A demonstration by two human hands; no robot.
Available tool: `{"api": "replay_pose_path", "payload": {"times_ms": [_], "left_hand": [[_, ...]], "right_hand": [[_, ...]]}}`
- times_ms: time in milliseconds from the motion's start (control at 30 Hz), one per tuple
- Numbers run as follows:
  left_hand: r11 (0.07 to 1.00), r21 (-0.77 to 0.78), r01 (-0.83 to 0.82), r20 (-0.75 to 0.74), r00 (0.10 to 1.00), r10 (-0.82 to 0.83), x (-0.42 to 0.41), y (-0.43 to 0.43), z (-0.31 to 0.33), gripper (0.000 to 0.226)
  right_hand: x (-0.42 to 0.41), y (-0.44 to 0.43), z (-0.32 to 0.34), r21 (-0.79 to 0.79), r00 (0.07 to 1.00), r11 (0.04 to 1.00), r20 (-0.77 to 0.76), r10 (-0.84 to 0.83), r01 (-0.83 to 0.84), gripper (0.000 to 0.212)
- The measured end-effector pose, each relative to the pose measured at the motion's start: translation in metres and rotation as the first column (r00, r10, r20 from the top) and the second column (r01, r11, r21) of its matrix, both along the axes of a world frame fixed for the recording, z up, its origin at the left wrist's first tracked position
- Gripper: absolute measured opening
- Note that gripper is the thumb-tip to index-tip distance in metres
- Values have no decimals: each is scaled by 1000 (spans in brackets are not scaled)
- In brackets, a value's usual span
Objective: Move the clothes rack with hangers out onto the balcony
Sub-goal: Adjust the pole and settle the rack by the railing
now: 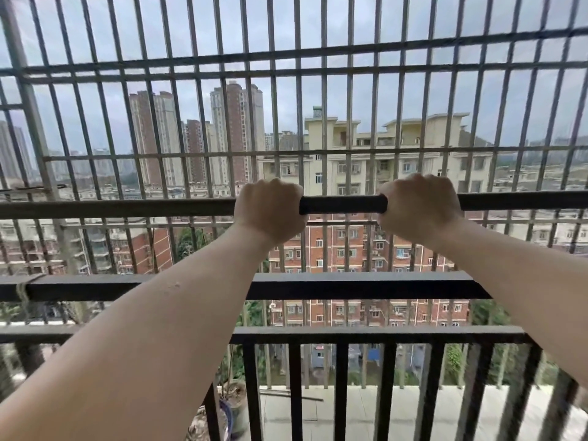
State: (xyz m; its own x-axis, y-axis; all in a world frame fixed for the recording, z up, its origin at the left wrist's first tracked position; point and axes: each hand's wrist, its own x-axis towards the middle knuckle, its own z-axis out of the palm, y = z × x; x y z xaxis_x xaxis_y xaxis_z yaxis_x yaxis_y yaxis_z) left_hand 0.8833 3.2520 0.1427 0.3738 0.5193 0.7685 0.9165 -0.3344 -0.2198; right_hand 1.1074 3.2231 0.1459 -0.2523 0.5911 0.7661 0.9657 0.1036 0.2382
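A dark horizontal bar (343,204), the top rail of the clothes rack, runs across the whole view at chest height. My left hand (270,211) is closed over it from above, left of centre. My right hand (420,205) grips the same bar a short way to the right, knuckles up. A short stretch of bar shows between the two fists. No hangers are visible, and the rest of the rack lies below or outside the view.
A dark balcony railing (350,289) with vertical posts stands just beyond the bar. Behind it a grey metal security grille (324,58) covers the opening. A plant pot (235,405) sits on a ledge below. City buildings lie far off.
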Motion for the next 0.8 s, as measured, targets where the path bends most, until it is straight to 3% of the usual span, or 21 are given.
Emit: {"api": "replay_pose_path", "payload": {"times_ms": [333,500,633,800], "left_hand": [[999,-7,-47,55,997,47,2,-9,-4,20],[993,73,-91,60,994,86,9,-24,-11,26],[995,14,-101,36,994,101,5,-34,-9,22],[996,-51,73,11,997,-73,5,-51,-12,28]], "right_hand": [[-2,-1,-1,46,1000,999,15,-17,16,41],[1,-11,-3,8,1000,1000,-12,7,-7,36],[-1,-24,-2,-61,999,997,-33,37,-39,27],[-1,-42,-8,-16,995,995,-44,93,-94,17]]}}
